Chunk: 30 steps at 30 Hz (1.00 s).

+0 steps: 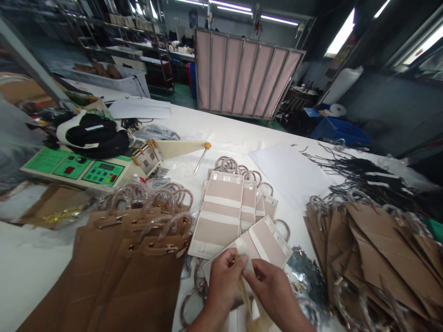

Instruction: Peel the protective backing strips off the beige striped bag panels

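Observation:
My left hand [224, 279] and my right hand [273, 286] meet at the bottom centre, both pinching the near edge of a flat beige card piece [265, 242] with a white strip across it. Behind it lies a fanned stack of similar beige pieces [221, 212] with looped handles. A pile of brown paper bags with clear handles [138, 258] lies just left of my left hand. Another heap of brown bags [380, 249] sits to the right of my right hand.
A green-panelled machine [86, 171] stands at the back left with a black and white bundle [92, 133] on it. A screwdriver [202, 157] lies mid-table. White sheets [290, 173], black cords [360, 173] and shiny plastic wrap [306, 272] cover the white table [27, 267].

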{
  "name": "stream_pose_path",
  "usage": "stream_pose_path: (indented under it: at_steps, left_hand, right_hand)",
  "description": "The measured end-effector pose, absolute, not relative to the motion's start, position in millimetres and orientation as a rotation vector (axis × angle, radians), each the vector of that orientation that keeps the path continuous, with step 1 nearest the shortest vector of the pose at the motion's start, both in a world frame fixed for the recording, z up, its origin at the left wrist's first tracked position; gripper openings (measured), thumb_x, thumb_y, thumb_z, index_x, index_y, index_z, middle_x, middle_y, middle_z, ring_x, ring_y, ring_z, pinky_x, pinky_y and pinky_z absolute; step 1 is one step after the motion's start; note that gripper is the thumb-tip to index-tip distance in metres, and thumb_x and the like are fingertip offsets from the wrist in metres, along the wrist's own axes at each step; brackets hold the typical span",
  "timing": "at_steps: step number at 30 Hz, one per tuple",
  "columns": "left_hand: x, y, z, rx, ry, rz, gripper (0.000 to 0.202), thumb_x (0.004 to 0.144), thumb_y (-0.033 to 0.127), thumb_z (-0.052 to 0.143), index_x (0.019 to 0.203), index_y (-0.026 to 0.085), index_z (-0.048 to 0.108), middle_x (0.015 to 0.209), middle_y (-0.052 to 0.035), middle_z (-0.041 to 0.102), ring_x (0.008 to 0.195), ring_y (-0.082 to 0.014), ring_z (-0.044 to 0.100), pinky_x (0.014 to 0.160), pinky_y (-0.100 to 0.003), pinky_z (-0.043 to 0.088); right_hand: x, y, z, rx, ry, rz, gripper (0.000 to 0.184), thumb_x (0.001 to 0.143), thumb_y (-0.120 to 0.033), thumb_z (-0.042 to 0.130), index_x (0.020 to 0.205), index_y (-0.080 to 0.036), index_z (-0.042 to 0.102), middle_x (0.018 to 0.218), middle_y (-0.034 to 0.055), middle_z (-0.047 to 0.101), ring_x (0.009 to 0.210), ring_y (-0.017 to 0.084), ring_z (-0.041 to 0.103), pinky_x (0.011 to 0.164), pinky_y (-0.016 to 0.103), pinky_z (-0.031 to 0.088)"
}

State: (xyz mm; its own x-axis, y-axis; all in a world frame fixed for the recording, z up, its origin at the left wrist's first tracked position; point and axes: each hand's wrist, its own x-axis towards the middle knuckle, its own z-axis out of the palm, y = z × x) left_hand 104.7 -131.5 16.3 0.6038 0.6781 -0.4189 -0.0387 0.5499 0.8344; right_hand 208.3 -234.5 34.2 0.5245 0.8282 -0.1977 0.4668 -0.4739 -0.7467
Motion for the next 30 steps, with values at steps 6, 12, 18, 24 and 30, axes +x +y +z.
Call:
stream_pose_path:
  at_steps: [6,12,18,24,30]
  left_hand:
    - [102.2,-126.0,15.3,1.131,0.907,0.468,0.040,0.080,0.048,0.071,0.059,0.018,0.053,0.056,0.0068,0.042,0.056,-0.0097,0.037,0.055,-0.022,0.030]
    - [105.1,-117.7,12.7,1.395,0.932,0.423,0.029,0.083,0.037,0.065,0.062,0.018,0.058,0.060,0.0043,0.049,0.062,-0.0127,0.043,0.060,-0.025,0.031]
    - [103.4,-105.5,4.8,1.579,0.872,0.405,0.019,0.090,0.028,0.057,0.098,0.021,0.072,0.072,0.0004,0.065,0.068,-0.0172,0.057,0.063,-0.026,0.037]
    - [103.3,-99.2,-2.8,1.904,0.842,0.505,0.022,0.096,0.027,0.052,0.089,0.024,0.073,0.085,-0.0035,0.071,0.083,-0.0195,0.066,0.073,-0.028,0.044]
    - [102.9,-89.6,-15.7,2.074,0.821,0.644,0.025,0.098,0.020,0.045,0.093,0.023,0.069,0.092,-0.0040,0.066,0.085,-0.0167,0.065,0.072,-0.026,0.048]
  right_hand:
    - [247.7,-209.8,77.7,-2.106,-1.324,0.498,0.036,0.092,-0.043,0.062,0.125,-0.029,0.063,0.112,0.0075,0.070,0.094,0.024,0.068,0.080,0.037,0.056]
    - [265.4,-157.0,108.7,-2.087,-1.962,0.643,0.019,0.092,-0.023,0.059,0.104,-0.029,0.072,0.098,0.0029,0.073,0.094,0.021,0.066,0.083,0.033,0.048]
    - [265.7,-131.8,108.1,-2.210,-2.283,0.589,0.013,0.087,-0.021,0.057,0.084,-0.023,0.069,0.084,0.0043,0.072,0.080,0.022,0.065,0.074,0.035,0.041]
    - [273.1,-122.3,92.5,-2.190,-2.366,0.622,0.011,0.079,-0.021,0.060,0.083,-0.022,0.070,0.084,0.0053,0.071,0.081,0.023,0.063,0.079,0.038,0.039]
    - [279.9,-108.3,66.1,-2.221,-2.084,0.729,0.010,0.076,-0.019,0.060,0.075,-0.023,0.069,0.081,0.0010,0.071,0.077,0.018,0.062,0.077,0.032,0.037]
